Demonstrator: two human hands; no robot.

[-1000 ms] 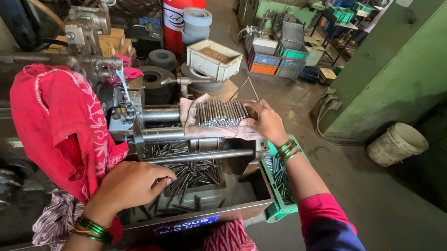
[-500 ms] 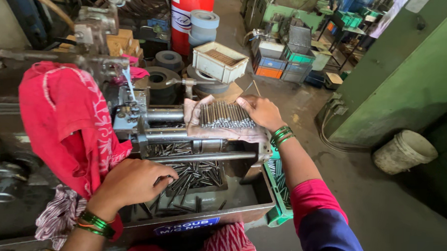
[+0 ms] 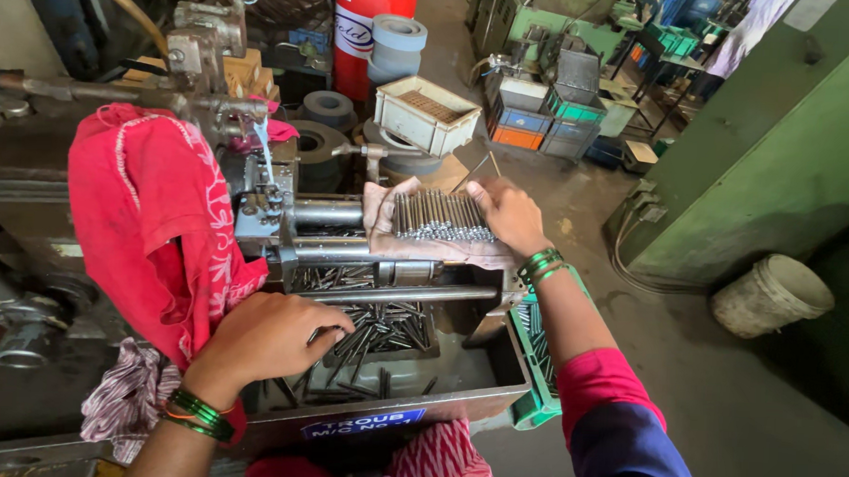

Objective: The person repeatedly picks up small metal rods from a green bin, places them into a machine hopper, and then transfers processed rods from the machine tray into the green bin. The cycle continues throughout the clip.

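Right hand (image 3: 508,213) lies open and flat, fingers spread along the end of a row of steel pins (image 3: 441,216) set on a cloth (image 3: 387,230) atop the machine (image 3: 284,215). Left hand (image 3: 269,335) is curled, knuckles up, in the tray (image 3: 495,363), apparently gathering loose pins (image 3: 384,324); whether it grips any cannot be told. Judged step: collecting and aligning pins. Any lift must clear the horizontal bar (image 3: 404,293) just above the tray. A red cloth (image 3: 152,220) crowds the left; open floor lies right.
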